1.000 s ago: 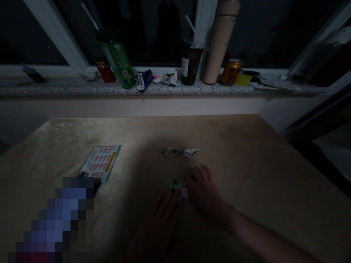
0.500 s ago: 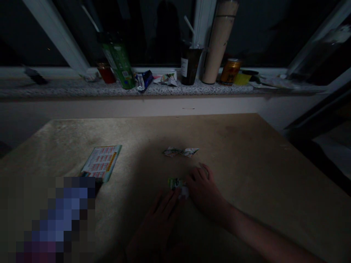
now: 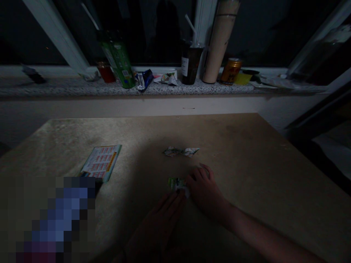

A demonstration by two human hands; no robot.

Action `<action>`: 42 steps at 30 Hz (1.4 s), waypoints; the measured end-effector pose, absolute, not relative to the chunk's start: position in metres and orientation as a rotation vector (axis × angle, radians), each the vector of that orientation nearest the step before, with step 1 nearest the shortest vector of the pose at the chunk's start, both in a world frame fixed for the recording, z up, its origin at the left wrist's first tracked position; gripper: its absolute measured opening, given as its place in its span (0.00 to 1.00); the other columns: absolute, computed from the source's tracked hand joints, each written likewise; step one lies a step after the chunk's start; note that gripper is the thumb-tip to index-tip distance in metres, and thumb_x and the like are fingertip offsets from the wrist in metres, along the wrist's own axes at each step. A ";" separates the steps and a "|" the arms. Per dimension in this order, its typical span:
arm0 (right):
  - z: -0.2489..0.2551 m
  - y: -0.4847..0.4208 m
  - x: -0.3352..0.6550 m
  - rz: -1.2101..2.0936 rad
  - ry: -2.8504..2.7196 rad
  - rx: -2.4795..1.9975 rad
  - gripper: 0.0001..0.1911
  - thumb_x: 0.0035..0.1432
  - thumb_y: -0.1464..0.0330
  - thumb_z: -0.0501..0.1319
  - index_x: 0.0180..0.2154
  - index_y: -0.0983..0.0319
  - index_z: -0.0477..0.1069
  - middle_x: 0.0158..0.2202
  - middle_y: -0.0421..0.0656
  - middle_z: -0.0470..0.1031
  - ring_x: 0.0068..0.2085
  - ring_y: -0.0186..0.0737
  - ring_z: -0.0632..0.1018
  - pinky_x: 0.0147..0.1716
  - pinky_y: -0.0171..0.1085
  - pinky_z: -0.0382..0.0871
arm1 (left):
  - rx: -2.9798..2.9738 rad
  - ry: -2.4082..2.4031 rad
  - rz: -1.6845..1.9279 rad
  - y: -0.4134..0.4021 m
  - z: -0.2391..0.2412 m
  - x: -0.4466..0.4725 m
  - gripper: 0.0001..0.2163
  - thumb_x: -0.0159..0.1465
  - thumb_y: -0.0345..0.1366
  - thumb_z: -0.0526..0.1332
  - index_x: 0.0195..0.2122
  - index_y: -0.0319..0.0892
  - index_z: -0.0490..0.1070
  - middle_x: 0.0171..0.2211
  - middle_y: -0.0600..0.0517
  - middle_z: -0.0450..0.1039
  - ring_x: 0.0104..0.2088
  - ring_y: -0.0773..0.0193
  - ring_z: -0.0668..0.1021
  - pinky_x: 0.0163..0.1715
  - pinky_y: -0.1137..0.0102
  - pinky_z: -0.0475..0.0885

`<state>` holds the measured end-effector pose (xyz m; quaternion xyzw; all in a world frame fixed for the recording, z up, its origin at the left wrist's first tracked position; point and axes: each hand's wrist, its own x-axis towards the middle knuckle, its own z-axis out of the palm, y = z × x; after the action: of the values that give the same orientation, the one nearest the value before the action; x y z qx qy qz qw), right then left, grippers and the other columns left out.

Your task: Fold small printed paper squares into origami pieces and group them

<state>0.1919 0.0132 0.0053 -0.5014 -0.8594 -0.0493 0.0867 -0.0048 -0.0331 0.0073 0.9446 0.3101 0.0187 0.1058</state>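
A small piece of green-and-white printed paper (image 3: 175, 182) lies flat on the table in front of me. My left hand (image 3: 164, 215) is stretched out flat, its fingertips on the lower part of the paper. At the paper's right edge, the bent fingers of my right hand (image 3: 202, 186) press together on it; the fingertips themselves are partly hidden. Just beyond both hands sits a folded paper piece (image 3: 189, 152) with two pointed ends. Dim light and my own shadow blur the finer details.
A printed card or booklet (image 3: 101, 160) lies on the left of the table (image 3: 233, 138). Along the stone windowsill (image 3: 159, 89) stand a green container (image 3: 120, 65), a dark cup with a straw (image 3: 190, 67), a tall beige flask (image 3: 219, 44) and an orange can (image 3: 231, 71).
My left hand's fingertips have shifted slightly right along the lower part of the paper. The right hand keeps almost the same place, and the folded piece stays put.
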 end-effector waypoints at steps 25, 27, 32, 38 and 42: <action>0.017 -0.023 0.226 0.040 -2.623 -1.127 0.21 0.59 0.61 0.56 0.55 0.52 0.63 0.55 0.45 0.66 0.58 0.48 0.62 0.57 0.58 0.50 | 2.714 0.868 0.001 -0.031 0.010 -0.006 0.40 0.61 0.55 0.50 0.65 0.36 0.33 0.65 0.42 0.39 0.63 0.49 0.50 0.60 0.57 0.44; 0.014 -0.023 0.225 0.035 -2.602 -1.134 0.19 0.60 0.61 0.55 0.54 0.52 0.64 0.55 0.44 0.67 0.58 0.47 0.62 0.58 0.58 0.48 | 2.735 0.866 -0.023 -0.031 0.008 -0.007 0.40 0.61 0.56 0.49 0.65 0.35 0.34 0.65 0.41 0.38 0.63 0.50 0.49 0.60 0.57 0.44; 0.003 -0.027 0.224 -0.116 -2.566 -1.132 0.18 0.60 0.59 0.55 0.51 0.54 0.67 0.56 0.42 0.66 0.58 0.47 0.62 0.59 0.56 0.47 | 2.803 0.857 -0.025 -0.031 0.005 -0.008 0.38 0.62 0.56 0.47 0.65 0.34 0.38 0.65 0.40 0.38 0.63 0.51 0.49 0.60 0.57 0.42; 0.003 -0.028 0.224 -0.215 -2.595 -1.137 0.19 0.61 0.58 0.53 0.51 0.57 0.67 0.57 0.44 0.65 0.58 0.46 0.63 0.59 0.56 0.44 | 2.835 0.864 -0.023 -0.032 0.007 -0.005 0.37 0.62 0.55 0.46 0.64 0.33 0.41 0.65 0.40 0.41 0.63 0.51 0.49 0.60 0.56 0.39; 0.003 -0.026 0.226 -0.156 -2.549 -1.164 0.16 0.60 0.59 0.55 0.49 0.53 0.69 0.56 0.44 0.66 0.58 0.48 0.63 0.57 0.58 0.47 | 2.803 0.883 -0.032 -0.032 0.006 -0.005 0.38 0.62 0.55 0.48 0.65 0.34 0.39 0.65 0.41 0.40 0.63 0.50 0.49 0.60 0.55 0.39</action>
<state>0.2257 -0.0257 0.0028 -0.4090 -0.8955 -0.0547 0.1666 -0.0050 -0.0321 0.0059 0.9489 0.2989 -0.0107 0.1010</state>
